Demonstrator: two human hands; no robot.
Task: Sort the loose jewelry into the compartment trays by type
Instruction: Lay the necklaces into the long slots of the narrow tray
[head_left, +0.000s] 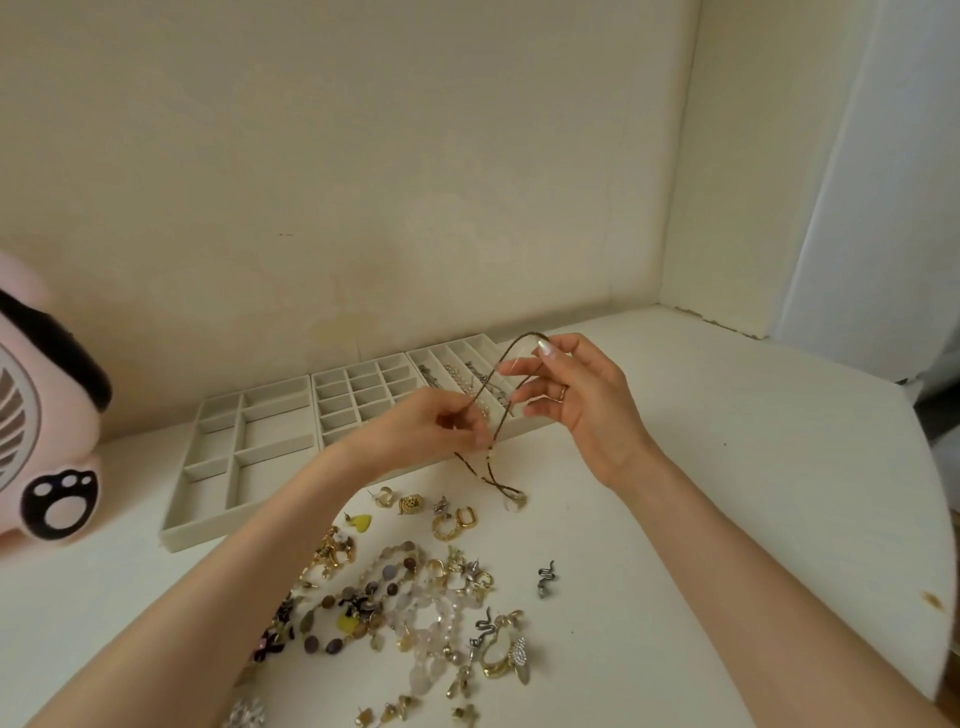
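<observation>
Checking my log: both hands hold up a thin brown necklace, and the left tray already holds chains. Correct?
Wrong tray. The head view shows the chains in the right tray; the left tray has none. The left hand and right hand do hold up the thin brown necklace.

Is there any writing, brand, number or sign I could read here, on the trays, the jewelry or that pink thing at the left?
No readable words or numbers anywhere.
Only sign: a black and white paw print on the pink object.
The compartment trays are plain; any stamps on the loose jewelry or the necklace would be too small to tell.
</observation>
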